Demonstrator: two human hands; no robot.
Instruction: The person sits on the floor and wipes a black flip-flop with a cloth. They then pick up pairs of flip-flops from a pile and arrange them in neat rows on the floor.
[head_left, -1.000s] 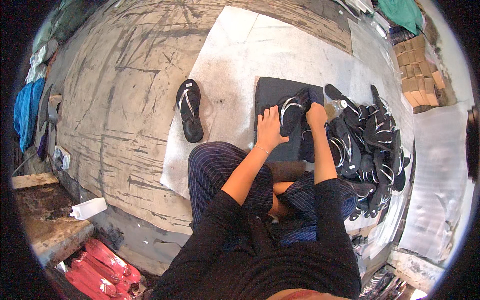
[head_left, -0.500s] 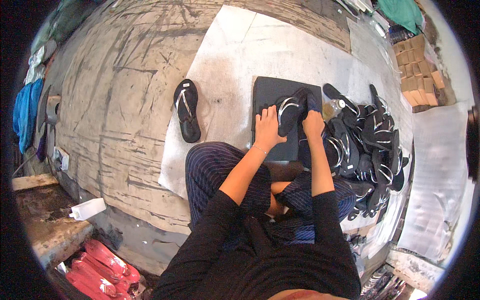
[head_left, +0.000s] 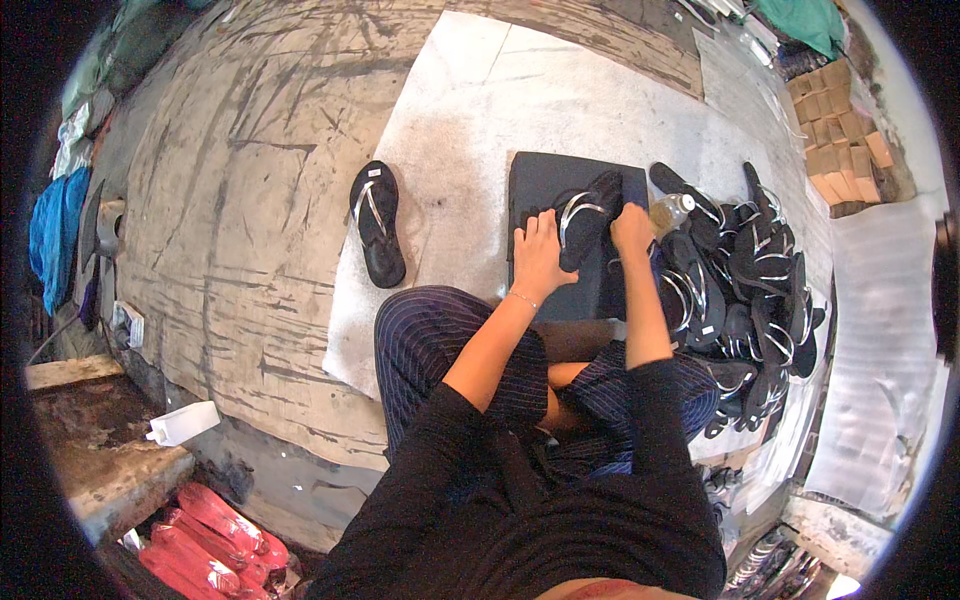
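A black flip-flop (head_left: 590,228) with silvery straps lies tilted on a dark square pad (head_left: 540,180) in front of me. My left hand (head_left: 541,256) grips its left side near the heel, thumb at the lower end and fingers spread along the edge. Against the right side of the sole, my right hand (head_left: 632,234) is closed; what it holds is hidden, though something dark shows beneath it. Another black flip-flop (head_left: 379,225) lies apart on the white sheet (head_left: 450,130) to the left.
Right of the pad, a bottle of yellowish liquid (head_left: 668,214) lies by a heap of black flip-flops (head_left: 765,265). Brown boxes (head_left: 835,130) are stacked far right. A white bottle (head_left: 184,423) and red packages (head_left: 205,540) sit at the lower left.
My right hand has shifted slightly up along the sole's right edge, and the dark material showing above it is out of sight. My left hand keeps its grip. The whole view has shifted slightly.
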